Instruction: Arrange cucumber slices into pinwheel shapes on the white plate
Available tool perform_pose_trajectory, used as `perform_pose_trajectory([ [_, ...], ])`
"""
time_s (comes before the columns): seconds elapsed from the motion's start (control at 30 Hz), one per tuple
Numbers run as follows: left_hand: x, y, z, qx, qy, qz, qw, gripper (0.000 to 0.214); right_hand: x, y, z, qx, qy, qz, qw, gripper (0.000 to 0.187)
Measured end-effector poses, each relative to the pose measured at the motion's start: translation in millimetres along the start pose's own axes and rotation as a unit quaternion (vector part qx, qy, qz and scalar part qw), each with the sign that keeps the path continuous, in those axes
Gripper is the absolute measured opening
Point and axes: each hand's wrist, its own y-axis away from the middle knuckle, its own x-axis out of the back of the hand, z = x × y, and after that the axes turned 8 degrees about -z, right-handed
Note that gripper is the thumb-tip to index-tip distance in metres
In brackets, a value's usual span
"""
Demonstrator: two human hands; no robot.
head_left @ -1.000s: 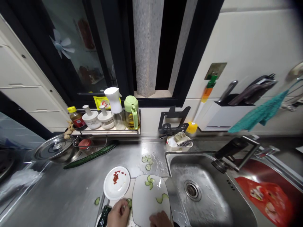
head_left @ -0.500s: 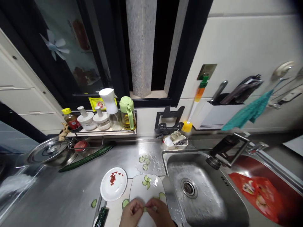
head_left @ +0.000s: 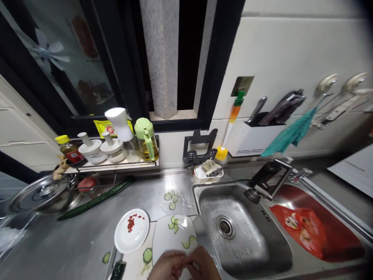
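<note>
Both hands meet at the bottom edge, over the near end of a white rectangular plate [head_left: 163,243]. My left hand [head_left: 167,266] and my right hand [head_left: 204,266] have their fingertips pinched together; what they pinch is hidden. On the plate lie cucumber slices [head_left: 174,224], a few grouped at the far end and two [head_left: 189,242] nearer. A single slice [head_left: 147,255] rests on the cutting board [head_left: 135,262] left of the plate. A round white plate [head_left: 131,236] with small red bits sits further left.
A steel sink [head_left: 236,229] lies right of the plate, its faucet [head_left: 266,181] over it, and a red bag [head_left: 303,229] in the far basin. Loose cucumber slices [head_left: 171,197] and a long cucumber [head_left: 96,198] lie on the wet counter. Condiment bottles [head_left: 116,140] and a pot lid [head_left: 40,192] stand behind.
My left hand left the cutting board's slices and came to the plate. Both hands joined fingertips over its near end. The view shifted right.
</note>
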Motion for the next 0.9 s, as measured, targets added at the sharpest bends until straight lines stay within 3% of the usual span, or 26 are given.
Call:
perform_pose_trajectory([
  [0.13, -5.8, -2, 7, -0.004, -0.026, 0.045, 0.999, 0.046, -8, 2, 16, -0.069, 0.0, 0.016, 0.997, 0.019],
  [0.27, -10.1, -9, 11, -0.014, -0.081, 0.06, 0.995, 0.038, -10, 4, 22, -0.122, -0.104, 0.047, 0.986, 0.013],
  [0.43, -12.1, -21, 14, -0.091, -0.179, 0.078, 0.977, 0.023, -3, 0, 17, -0.139, -0.132, 0.057, 0.98, 0.005],
  [0.63, -8.7, -32, 20, -0.161, -0.311, 0.121, 0.929, 0.01, -11, -16, 23, -0.181, -0.049, 0.055, 0.981, 0.015],
  [0.9, -13.8, -36, 30, -0.171, -0.44, 0.133, 0.871, 0.014, -14, -23, 23, -0.185, 0.139, 0.066, 0.971, 0.022],
])
